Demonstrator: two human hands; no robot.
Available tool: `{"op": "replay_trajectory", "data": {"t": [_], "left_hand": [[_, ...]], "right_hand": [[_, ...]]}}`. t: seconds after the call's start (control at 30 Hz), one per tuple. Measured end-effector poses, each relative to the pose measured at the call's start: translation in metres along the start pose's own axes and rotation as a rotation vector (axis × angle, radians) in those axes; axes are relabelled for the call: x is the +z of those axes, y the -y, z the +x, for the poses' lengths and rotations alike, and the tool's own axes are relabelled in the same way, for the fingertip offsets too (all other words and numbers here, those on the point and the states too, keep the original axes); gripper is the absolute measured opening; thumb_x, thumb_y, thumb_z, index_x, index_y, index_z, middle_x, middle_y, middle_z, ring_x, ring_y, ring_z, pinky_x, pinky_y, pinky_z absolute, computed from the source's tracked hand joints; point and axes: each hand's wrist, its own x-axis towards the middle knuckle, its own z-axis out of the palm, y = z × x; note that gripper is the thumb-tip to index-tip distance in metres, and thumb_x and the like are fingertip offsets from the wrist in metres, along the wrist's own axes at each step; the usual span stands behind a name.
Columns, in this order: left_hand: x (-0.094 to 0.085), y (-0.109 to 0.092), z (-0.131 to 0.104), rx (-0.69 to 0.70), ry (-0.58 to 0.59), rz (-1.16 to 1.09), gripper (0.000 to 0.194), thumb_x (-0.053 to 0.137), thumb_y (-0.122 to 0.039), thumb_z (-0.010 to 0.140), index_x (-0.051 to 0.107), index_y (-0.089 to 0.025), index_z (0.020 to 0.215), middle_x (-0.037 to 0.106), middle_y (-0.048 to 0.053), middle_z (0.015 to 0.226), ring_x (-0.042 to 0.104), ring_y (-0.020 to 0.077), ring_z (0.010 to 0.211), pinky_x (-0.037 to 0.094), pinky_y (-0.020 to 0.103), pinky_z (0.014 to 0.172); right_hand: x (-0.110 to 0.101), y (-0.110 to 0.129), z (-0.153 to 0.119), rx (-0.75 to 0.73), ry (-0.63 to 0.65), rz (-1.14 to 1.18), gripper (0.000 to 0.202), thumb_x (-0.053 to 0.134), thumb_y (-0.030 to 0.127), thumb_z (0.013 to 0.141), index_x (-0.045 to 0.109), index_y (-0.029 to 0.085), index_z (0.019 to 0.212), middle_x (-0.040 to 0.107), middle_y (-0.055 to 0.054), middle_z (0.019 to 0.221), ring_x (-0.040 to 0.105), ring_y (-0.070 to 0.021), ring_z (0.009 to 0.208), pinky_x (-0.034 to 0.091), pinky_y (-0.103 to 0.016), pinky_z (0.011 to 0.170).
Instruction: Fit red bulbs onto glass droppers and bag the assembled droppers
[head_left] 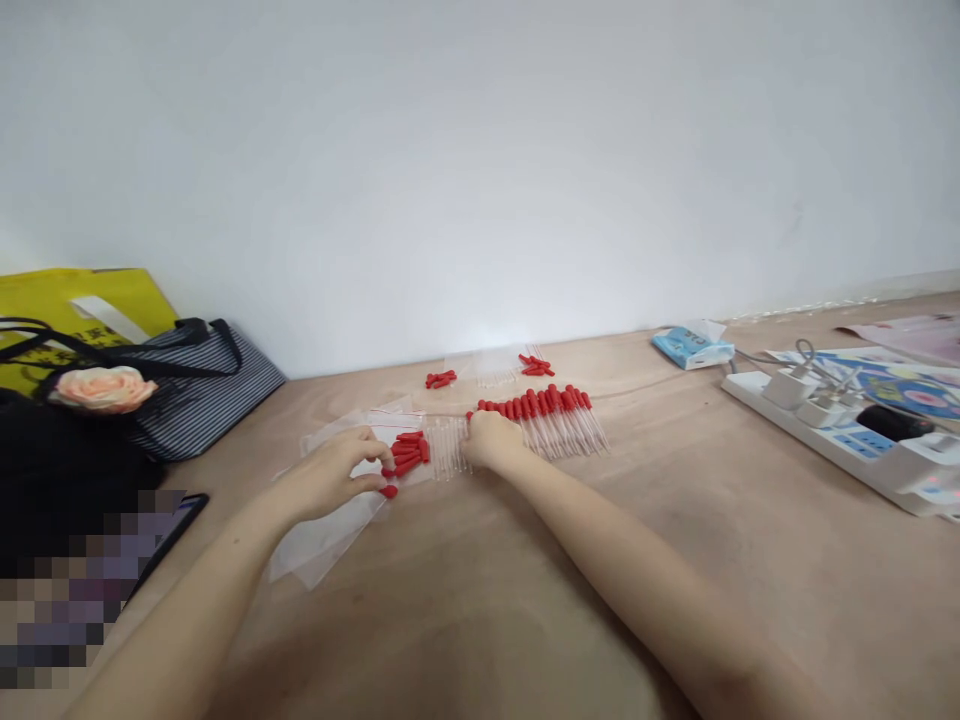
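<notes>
My left hand [341, 472] reaches to a small pile of red rubber bulbs [409, 452], thumb and fingers apart, their tips touching or close to the bulbs. One loose bulb [388, 491] lies by the thumb. Beneath are clear zip bags [322, 550]. Several thin clear tubes [448, 445] lie side by side between my hands. My right hand [493, 440] is closed at the left end of a row of red-topped droppers [559, 420]. A bit of red shows at its fingers, which appear to hold a dropper; most of it is hidden.
Farther back lie two more bulb piles [441, 379] [536, 365] and a clear bag with tubes [497, 372]. To the right are a blue tissue pack [691, 346] and a white power strip [832, 440] with plugs. Bags [202, 380] and a dark-edged device [169, 540] are at left.
</notes>
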Motion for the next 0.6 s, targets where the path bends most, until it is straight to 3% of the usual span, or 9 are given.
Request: {"op": "replay_trajectory", "data": {"t": [0.13,0.3,0.47,0.6], "left_hand": [[0.006,-0.002,0.0,-0.03,0.139,-0.036,0.017,0.053,-0.035,0.071,0.061,-0.023,0.08,0.052,0.002,0.083,0.05,0.018,0.077,0.039,0.027,0.069],[0.016,-0.004,0.003,-0.11,0.212,-0.015,0.014,0.056,-0.025,0.065,0.061,-0.021,0.078,0.05,0.001,0.084,0.05,0.0185,0.078,0.038,0.027,0.069],[0.011,-0.01,0.002,-0.085,0.157,-0.079,0.006,0.057,-0.023,0.066,0.057,-0.018,0.071,0.051,0.001,0.083,0.05,0.0168,0.075,0.038,0.027,0.066],[0.016,-0.038,0.002,0.039,0.07,-0.384,0.013,0.055,-0.029,0.072,0.05,-0.017,0.076,0.052,0.0,0.074,0.05,0.0132,0.068,0.041,0.026,0.063]], "right_hand": [[-0.001,0.01,0.005,0.019,0.057,-0.02,0.028,0.057,0.021,0.07,0.062,0.013,0.097,0.063,-0.017,0.097,0.061,-0.0237,0.089,0.047,-0.03,0.069],[-0.002,0.017,0.008,0.027,0.1,-0.038,0.027,0.058,0.021,0.07,0.063,0.013,0.094,0.064,-0.017,0.095,0.062,-0.0248,0.087,0.047,-0.031,0.067],[-0.015,0.007,0.005,-0.047,0.073,-0.031,0.022,0.052,0.024,0.076,0.062,0.012,0.091,0.064,-0.016,0.091,0.062,-0.0236,0.083,0.046,-0.03,0.064],[-0.03,-0.02,-0.013,-0.174,0.028,-0.004,0.025,0.039,0.028,0.085,0.058,0.011,0.084,0.064,-0.015,0.083,0.06,-0.02,0.074,0.042,-0.027,0.061]]}}
